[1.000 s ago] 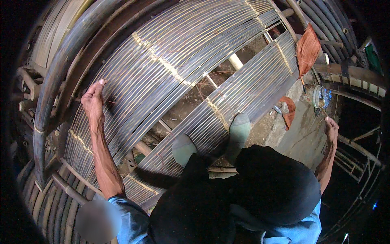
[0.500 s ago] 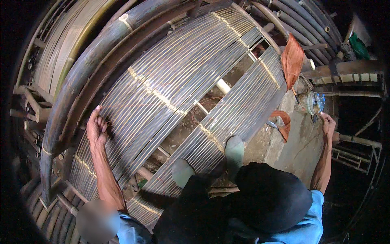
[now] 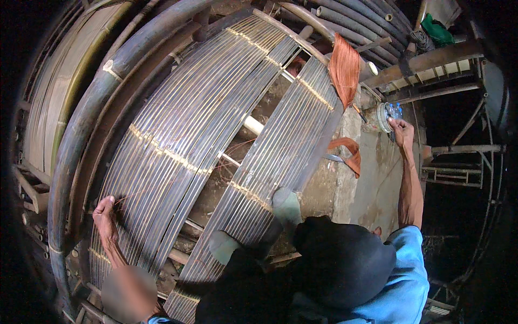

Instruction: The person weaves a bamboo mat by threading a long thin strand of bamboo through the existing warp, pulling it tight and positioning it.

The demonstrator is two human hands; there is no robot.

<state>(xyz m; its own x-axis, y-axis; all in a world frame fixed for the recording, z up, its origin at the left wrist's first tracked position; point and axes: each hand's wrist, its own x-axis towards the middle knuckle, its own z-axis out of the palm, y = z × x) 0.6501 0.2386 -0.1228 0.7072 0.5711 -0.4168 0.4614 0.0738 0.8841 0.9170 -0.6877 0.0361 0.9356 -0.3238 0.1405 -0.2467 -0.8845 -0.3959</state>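
At the mat's left edge my left hand (image 3: 106, 216) is closed, thumb against fingers, on the end of a thin orange strand. The strand runs faintly over a large mat of narrow slats (image 3: 162, 113), tied by rows of pale lashing (image 3: 167, 150). Far out on the right, my right hand (image 3: 402, 132) is pinched closed in front of a bucket (image 3: 384, 117); what its fingertips hold is too fine to make out. Loose reddish strands (image 3: 232, 162) lie over the long gap in the mat. My two grey-green covered feet (image 3: 286, 205) rest on the near section.
One orange fibre bundle (image 3: 343, 70) drapes over the mat's far right corner, another (image 3: 352, 154) lies beside the mat. Blue-tinted bottles (image 3: 395, 110) stand in the bucket. A thick curved pole (image 3: 89, 129) borders the left. Several poles (image 3: 361, 35) are stacked at the back.
My left hand has moved down and toward me along the mat's left side. My right hand has come up beside the bucket. The view has shifted, with the mat sliding left.
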